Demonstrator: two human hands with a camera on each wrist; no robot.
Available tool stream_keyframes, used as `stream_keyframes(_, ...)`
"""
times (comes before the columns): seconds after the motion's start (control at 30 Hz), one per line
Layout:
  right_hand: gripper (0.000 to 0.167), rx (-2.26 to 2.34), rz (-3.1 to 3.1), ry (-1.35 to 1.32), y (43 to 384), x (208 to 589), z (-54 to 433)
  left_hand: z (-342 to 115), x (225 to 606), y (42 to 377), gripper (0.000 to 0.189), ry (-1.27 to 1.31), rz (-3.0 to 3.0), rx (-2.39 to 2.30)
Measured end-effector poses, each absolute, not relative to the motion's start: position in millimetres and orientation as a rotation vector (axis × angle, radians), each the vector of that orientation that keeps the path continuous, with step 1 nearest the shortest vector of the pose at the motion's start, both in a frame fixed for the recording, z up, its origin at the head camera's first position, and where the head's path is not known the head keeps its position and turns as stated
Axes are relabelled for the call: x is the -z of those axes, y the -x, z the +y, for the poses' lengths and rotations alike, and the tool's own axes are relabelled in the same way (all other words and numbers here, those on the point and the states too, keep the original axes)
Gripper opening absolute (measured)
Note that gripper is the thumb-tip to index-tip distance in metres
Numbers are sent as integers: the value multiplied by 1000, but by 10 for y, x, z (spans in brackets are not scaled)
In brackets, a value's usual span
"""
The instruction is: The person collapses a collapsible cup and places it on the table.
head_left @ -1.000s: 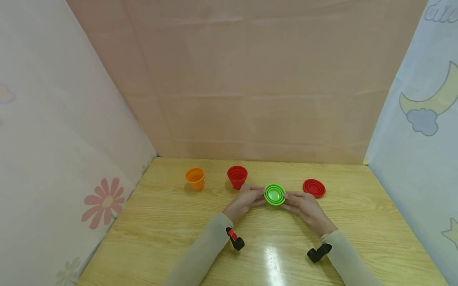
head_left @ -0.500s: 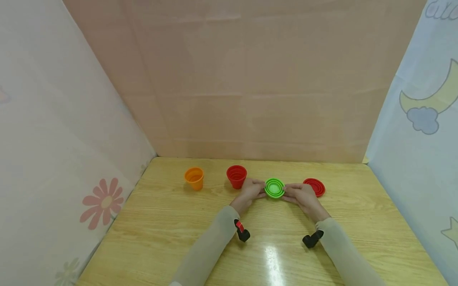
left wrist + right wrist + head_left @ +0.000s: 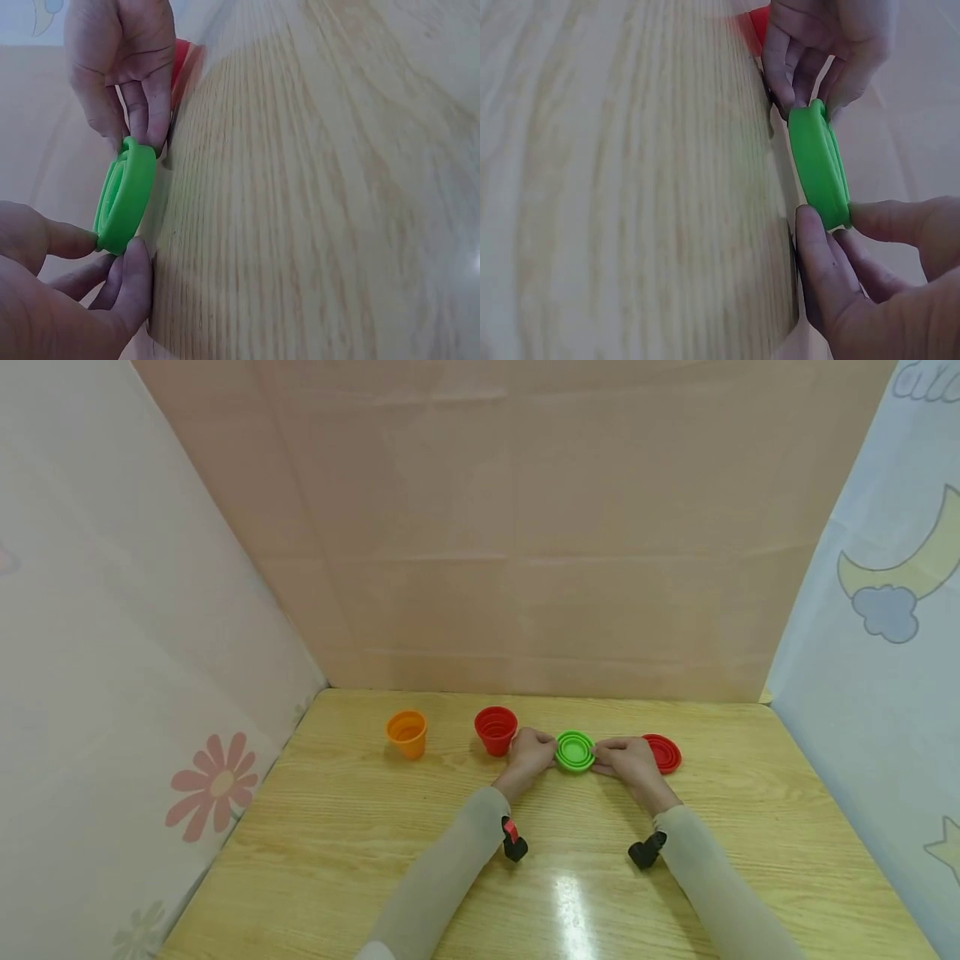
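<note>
Between both hands is a green collapsible cup (image 3: 575, 751), folded flat into concentric rings. My left hand (image 3: 531, 754) pinches its left rim between thumb and fingers, and my right hand (image 3: 628, 763) pinches the right rim in the same way. In the left wrist view the green cup (image 3: 127, 196) shows edge-on, close over the wooden tabletop, with fingers beneath its edge. The right wrist view shows the cup's green side wall (image 3: 817, 166) held between the two sets of fingertips.
An expanded red cup (image 3: 496, 731) stands just left of my left hand. Farther left is an expanded orange cup (image 3: 407, 733). A flattened red cup (image 3: 664, 754) lies partly behind my right hand. A papered wall (image 3: 525, 610) closes the table's back edge.
Both hands have moved the green cup away from me, toward the back of the table, and lower. My right hand now overlaps the flattened red cup in the head view.
</note>
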State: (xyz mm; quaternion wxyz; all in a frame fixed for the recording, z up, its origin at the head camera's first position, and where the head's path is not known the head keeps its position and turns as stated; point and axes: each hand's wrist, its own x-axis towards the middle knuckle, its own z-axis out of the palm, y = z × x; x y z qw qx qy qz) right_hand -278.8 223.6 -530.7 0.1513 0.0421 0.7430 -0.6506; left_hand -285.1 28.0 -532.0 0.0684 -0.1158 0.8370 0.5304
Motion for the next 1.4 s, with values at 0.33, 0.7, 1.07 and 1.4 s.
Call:
stream_keyframes(0.33, 34, 1758, 2276, -144, 2819, 5323, 2215, 302, 5316, 2850, 21, 254, 2728, -1333)
stream_keyframes(0.7, 32, 1721, 2314, -182, 2840, 5324, 2198, 318, 5329, 2843, 26, 232, 2774, -1253)
stream_keyframes(1.07, 32, 1735, 2318, -169, 2847, 5344, 2202, 268, 5341, 2820, 26, 186, 2731, -1336)
stream_keyframes(1.4, 34, 1634, 2480, -114, 2815, 5278, 2242, 83, 5283, 2649, 29, 74, 2699, -1418)
